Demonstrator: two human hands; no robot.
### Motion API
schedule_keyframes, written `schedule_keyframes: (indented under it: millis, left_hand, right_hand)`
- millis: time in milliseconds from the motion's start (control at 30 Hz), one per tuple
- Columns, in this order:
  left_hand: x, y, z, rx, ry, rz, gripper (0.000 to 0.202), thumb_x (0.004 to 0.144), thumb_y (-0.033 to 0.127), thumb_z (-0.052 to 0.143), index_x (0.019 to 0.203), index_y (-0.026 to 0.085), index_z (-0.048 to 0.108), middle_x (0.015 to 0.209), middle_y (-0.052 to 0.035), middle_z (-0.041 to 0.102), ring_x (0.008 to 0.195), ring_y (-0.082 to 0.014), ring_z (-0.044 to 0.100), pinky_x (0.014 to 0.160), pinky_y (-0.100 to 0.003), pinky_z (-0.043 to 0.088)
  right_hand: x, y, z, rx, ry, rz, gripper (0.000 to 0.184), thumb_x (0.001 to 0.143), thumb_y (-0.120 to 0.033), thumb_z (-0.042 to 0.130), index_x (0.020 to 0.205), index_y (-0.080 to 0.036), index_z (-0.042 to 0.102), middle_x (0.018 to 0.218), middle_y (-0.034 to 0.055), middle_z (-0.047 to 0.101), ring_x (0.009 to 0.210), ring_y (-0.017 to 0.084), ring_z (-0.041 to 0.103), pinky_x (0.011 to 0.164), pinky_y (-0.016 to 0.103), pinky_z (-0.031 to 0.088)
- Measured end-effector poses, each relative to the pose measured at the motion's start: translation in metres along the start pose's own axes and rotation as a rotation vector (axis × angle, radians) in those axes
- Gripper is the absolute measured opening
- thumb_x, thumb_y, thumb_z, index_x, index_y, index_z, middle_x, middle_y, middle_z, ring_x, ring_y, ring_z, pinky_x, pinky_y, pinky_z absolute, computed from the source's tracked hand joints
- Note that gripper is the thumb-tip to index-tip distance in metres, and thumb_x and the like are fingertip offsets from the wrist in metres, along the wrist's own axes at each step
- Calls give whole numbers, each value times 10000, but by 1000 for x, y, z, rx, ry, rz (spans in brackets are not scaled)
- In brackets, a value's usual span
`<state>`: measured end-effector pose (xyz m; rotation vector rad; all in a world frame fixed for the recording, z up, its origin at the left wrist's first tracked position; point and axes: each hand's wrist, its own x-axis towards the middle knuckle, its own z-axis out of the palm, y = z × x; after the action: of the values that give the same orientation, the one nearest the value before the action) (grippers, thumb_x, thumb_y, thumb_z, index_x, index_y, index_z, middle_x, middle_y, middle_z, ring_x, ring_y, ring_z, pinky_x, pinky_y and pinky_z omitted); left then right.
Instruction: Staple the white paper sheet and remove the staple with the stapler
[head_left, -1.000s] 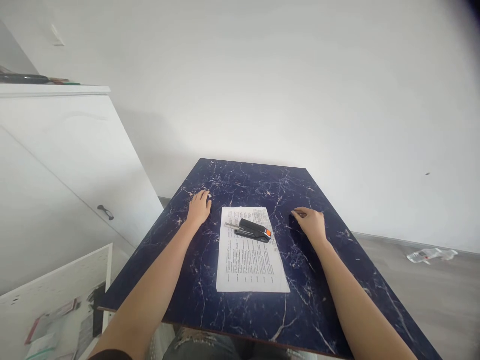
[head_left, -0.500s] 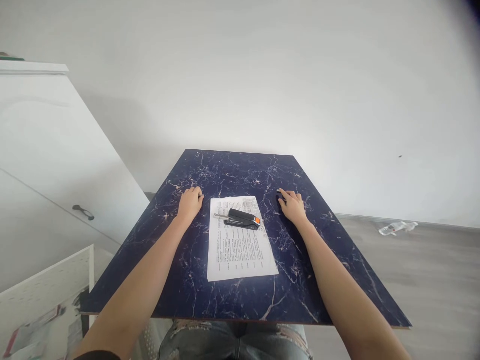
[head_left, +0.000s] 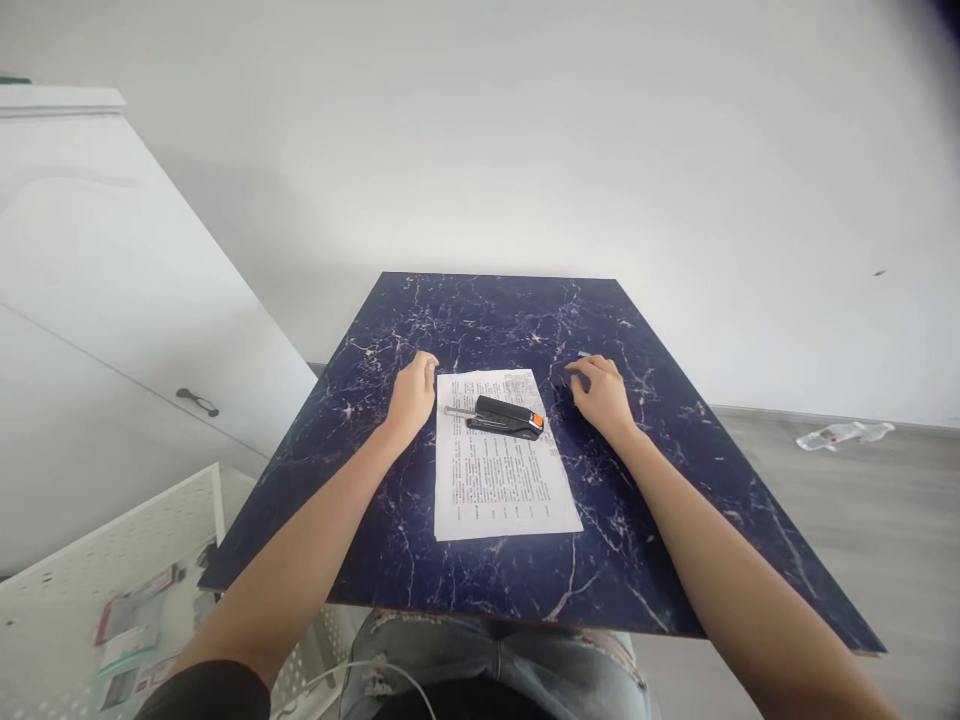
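Printed sheets of paper (head_left: 499,500) lie on a dark blue marble-patterned table (head_left: 495,315). A black stapler (head_left: 506,417) with an orange patch at its right end rests across the upper part of the pages, and a thin metal piece sticks out from its left end. My left hand (head_left: 413,392), fingers curled in and nothing visible inside, is close to the paper's upper left corner. To the right of the paper is my right hand (head_left: 604,398), its thumb and forefinger apart. A small light strip (head_left: 583,354), too small to name, lies just beyond the right forefinger.
A white cabinet (head_left: 97,330) with a dark handle (head_left: 197,403) stands on the left. Below it a white perforated rack (head_left: 60,600) holds several packets. A white wall (head_left: 487,140) rises behind the table. Clear plastic packaging (head_left: 844,435) lies on the floor at right.
My left hand has shifted right, closer to the paper. My right hand has drawn its forefinger off the small strip. The whole view has tilted a little; stapler and paper stay put.
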<state>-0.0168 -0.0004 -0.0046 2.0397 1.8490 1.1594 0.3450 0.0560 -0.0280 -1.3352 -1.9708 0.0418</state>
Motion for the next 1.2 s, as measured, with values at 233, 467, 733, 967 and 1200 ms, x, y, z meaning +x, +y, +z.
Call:
schedule_keyframes:
  millis: [233, 467, 733, 967, 1200]
  left_hand:
    - [-14, 19, 9, -328, -97, -25, 247, 1064, 246, 401, 1111, 196, 638, 789, -11, 626, 726, -175, 605, 742, -302, 473]
    - [-11, 21, -5, -305, -146, 94, 265, 1073, 339, 477, 1114, 195, 695, 862, -27, 700, 759, -166, 636, 749, -307, 511]
    - [-10, 15, -13, -218, -458, 273, 243, 959, 274, 706, 1188, 267, 787, 1224, -75, 784, 1161, -249, 728, 1066, -460, 562]
    - [-10, 19, -14, -195, -623, 116, 282, 961, 319, 697, 1221, 237, 766, 1286, -94, 763, 1145, -255, 748, 1041, -453, 583]
    - [-9, 15, -12, -204, -601, 132, 245, 910, 276, 745, 1146, 228, 794, 1200, -90, 796, 1078, -245, 766, 1018, -442, 588]
  right_hand:
    - [-14, -52, -1, 183, -12, -119, 273, 980, -172, 497, 1007, -232, 762, 1036, 96, 722, 981, 282, 627, 911, 475, 539]
    - [-24, -78, -2, 347, -148, -228, 241, 1018, -333, 590, 1187, -243, 736, 1186, 96, 711, 1103, 290, 640, 999, 511, 531]
    - [-29, -79, 5, 410, -447, -311, 360, 987, -339, 649, 1337, -257, 652, 1236, 82, 718, 1141, 271, 659, 1008, 465, 551]
    - [-25, -77, 5, 425, -493, -327, 337, 991, -360, 632, 1304, -235, 639, 1137, 102, 724, 1015, 271, 663, 885, 458, 562]
    - [-26, -76, 6, 401, -488, -336, 319, 991, -358, 628, 1282, -228, 632, 1119, 99, 710, 998, 263, 662, 864, 429, 553]
